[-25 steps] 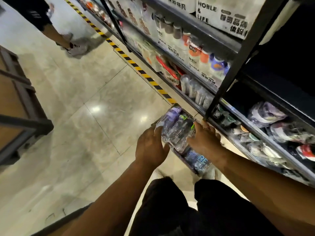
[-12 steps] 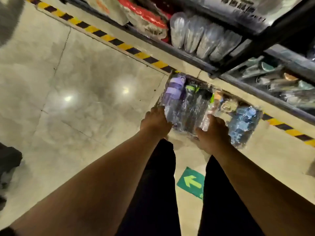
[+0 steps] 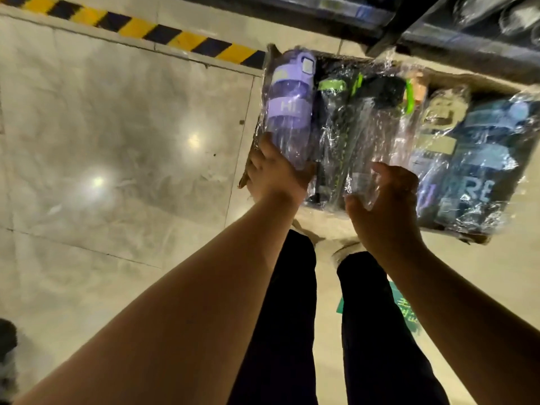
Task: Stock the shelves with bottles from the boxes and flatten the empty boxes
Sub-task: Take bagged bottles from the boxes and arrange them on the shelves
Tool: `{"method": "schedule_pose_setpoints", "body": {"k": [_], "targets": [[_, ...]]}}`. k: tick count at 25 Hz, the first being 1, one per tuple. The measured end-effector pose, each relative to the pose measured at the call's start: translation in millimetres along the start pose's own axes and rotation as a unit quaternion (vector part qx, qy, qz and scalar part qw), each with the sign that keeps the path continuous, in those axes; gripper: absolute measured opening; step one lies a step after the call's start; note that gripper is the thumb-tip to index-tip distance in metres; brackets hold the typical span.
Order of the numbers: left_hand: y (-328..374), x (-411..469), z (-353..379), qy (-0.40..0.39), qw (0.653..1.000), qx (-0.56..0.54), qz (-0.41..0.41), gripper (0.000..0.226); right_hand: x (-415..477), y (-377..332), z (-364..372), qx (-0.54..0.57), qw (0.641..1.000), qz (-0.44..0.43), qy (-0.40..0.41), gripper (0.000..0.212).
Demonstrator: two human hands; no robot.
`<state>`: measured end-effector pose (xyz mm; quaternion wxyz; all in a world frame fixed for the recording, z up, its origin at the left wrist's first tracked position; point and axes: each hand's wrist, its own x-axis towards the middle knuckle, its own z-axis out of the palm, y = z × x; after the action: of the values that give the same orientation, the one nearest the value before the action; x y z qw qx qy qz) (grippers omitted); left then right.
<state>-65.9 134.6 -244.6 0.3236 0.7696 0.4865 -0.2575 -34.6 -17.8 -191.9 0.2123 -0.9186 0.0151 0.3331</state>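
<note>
Judging by what we see, the stocking has hardly begun. The box (image 3: 482, 83) sits on the floor in the upper right of the frame, just below the shelf (image 3: 467, 54), and it looks full. A purple bottle (image 3: 289, 106) lies at its left end, a dark bottle (image 3: 377, 118) with a green loop lies mid-box, and blue bottles (image 3: 479, 159) lie at the right, all in crinkled clear wrap.

Our left hand (image 3: 274, 176) grips the lower end of the purple bottle, with the thumb laid across it. Our right hand (image 3: 385, 211) has its fingers curled round the lower end of the dark bottle through the wrap.

We reckon nearly everything is left to do: lifting each bottle out, placing it on the shelf, then flattening the cardboard.

Much is hard to read. The shelf is cut off at the top edge, so we cannot tell what it holds or how much room it has. Glare on the wrap blurs the bottle outlines, and we cannot count them or see a layer beneath. Whether the left fingers also catch the box wall is hidden behind the hand. No other boxes are in view.
</note>
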Motion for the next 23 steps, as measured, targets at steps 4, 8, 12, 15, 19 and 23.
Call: {"method": "schedule_pose_setpoints", "body": {"k": [4,8,12,15,19,23], "targets": [[-1,11,-8,-0.042,0.999,-0.025,0.014,0.119,3,-5,0,0.043,0.998,0.031,0.021,0.064],[-8,-7,-18,-0.041,0.989,-0.14,0.004,0.118,13,-8,-2,0.072,0.994,0.084,0.012,0.073],[-29,-29,-14,-0.054,0.975,-0.215,0.024,0.109,36,-18,4,0.044,0.985,0.166,-0.022,0.107],[-44,-29,-5,-0.05,0.972,-0.225,0.037,0.105,48,-24,13,0.019,0.983,0.181,-0.022,0.118],[-47,-44,-9,-0.065,0.967,-0.242,0.036,0.1,51,-16,16,0.042,0.986,0.158,0.028,0.104],[-32,-69,-35,-0.089,0.953,-0.287,0.048,0.094,30,-18,-14,0.15,0.976,0.156,-0.001,0.116]]}}
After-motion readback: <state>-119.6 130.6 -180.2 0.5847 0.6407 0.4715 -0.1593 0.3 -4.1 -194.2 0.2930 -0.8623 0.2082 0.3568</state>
